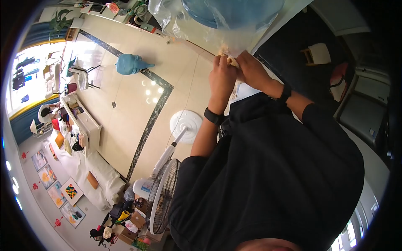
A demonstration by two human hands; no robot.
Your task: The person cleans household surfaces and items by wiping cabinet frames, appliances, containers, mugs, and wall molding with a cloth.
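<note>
My left hand [222, 80] and my right hand [254, 74] meet close together in front of my body, fingers bent and closed. Between their fingertips sits a small tan, lumpy piece [232, 62], too small and partly covered to name its kind. More of the same tan stuff shows just above, by the lower edge of a clear plastic bag [169, 19]. Behind the bag is a large round blue container [234, 10], cut off by the top of the view. A black band circles each wrist.
A white standing fan [161, 192] is close on my left, its round base [186, 125] on the tiled floor. Farther off lies a blue bag-like object [130, 64]. A white sofa [94, 178], piled boxes [138, 219] and a chair [320, 54] stand around.
</note>
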